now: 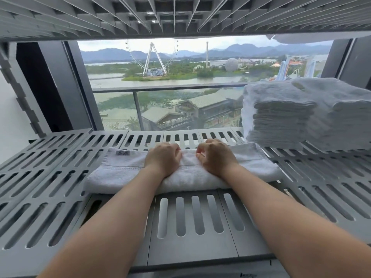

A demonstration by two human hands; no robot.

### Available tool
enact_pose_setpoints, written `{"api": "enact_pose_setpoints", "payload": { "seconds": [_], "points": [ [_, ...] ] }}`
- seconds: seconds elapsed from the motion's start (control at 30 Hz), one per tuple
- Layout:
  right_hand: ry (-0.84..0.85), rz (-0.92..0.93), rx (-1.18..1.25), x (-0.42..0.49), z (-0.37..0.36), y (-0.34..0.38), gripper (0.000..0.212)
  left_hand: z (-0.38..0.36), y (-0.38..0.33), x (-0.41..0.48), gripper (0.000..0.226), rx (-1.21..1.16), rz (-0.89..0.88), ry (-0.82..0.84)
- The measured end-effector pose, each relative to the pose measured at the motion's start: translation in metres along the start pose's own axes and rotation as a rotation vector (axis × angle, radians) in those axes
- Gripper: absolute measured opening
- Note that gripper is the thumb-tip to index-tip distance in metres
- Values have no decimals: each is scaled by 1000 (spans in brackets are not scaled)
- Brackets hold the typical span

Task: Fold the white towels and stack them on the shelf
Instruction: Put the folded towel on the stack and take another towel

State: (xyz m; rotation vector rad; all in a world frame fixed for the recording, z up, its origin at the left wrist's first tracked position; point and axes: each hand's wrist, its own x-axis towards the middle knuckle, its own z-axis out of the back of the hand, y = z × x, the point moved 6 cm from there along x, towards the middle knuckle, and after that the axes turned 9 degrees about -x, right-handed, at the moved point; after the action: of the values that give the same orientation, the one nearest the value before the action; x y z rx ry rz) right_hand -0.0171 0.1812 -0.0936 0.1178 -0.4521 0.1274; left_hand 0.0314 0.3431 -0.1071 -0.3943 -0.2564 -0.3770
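Note:
A white towel (120, 173), folded into a long strip with a small label at its far left corner, lies across the grey slotted shelf (50, 187). My left hand (163, 157) and my right hand (214, 155) rest side by side on its middle, fingers curled into the cloth and gripping a fold along the far edge. At the right of the same shelf stands a tall stack of folded white towels (285, 113), with a second stack (345, 117) beside it.
Another slotted grey shelf (180, 15) hangs close above, with a bit of white towel (301, 39) on it at the upper right. Behind the shelf is a window with a balcony rail. The shelf's left side post (22, 93) stands at the left.

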Motion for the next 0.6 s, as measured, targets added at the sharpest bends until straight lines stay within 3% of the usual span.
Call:
{"api": "enact_pose_setpoints", "payload": {
  "seconds": [0.6],
  "points": [
    [159, -39, -63, -6, -1, 2, 28, -2, 2, 7, 25, -27, -42, -55]
  ]
}}
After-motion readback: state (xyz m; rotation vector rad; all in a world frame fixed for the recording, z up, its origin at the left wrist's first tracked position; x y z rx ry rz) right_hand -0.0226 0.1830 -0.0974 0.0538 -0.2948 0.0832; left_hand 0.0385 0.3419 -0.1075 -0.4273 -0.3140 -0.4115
